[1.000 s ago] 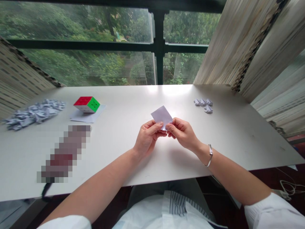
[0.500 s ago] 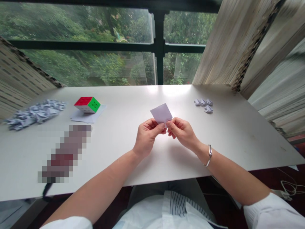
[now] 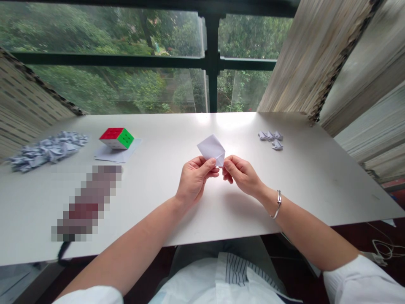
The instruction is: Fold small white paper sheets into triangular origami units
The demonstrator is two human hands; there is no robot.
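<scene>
A small folded piece of white paper [image 3: 211, 146] is held up above the table, its pointed corners facing up and left. My left hand [image 3: 196, 174] pinches its lower edge, thumb on the front and fingers behind. At the lower right corner, where a crease shows, my right hand [image 3: 242, 173] is closed with thumb and forefinger at the paper's edge. The curled fingers of both hands hide the bottom tip. A silver bracelet [image 3: 278, 204] circles my right wrist.
On the white table [image 3: 152, 177], a heap of folded paper pieces [image 3: 50, 150] lies far left. A puzzle cube [image 3: 117, 138] sits on paper sheets [image 3: 129, 155]. Several folded pieces [image 3: 270, 137] lie right. A blurred-out long object [image 3: 88, 200] is near the left front. Windows and curtains stand behind.
The paper has turned slightly and shifted a little left, and a creased fold now shows at its lower right corner. My right thumb has slid off its front to the edge.
</scene>
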